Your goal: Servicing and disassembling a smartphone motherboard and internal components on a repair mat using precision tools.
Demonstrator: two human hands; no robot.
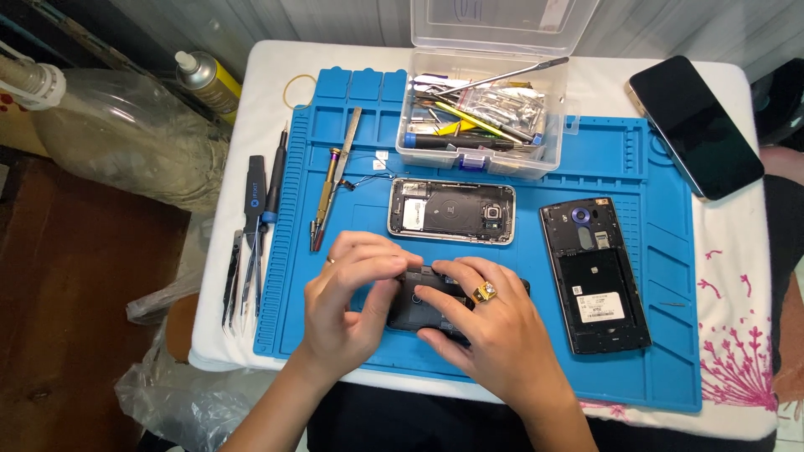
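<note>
Black phone (419,305), both hands gripping edges

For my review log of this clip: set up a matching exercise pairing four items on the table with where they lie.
Things:
1. clear plastic box
2. black-screened phone
3. opened phone with silver frame
4. black phone part

Places:
A. off the blue mat, at the table's far right corner
B. between both hands
C. mat centre, just below the box
D. far edge of the mat, lid open

Pairs: 1-D, 2-A, 3-C, 4-B
</note>
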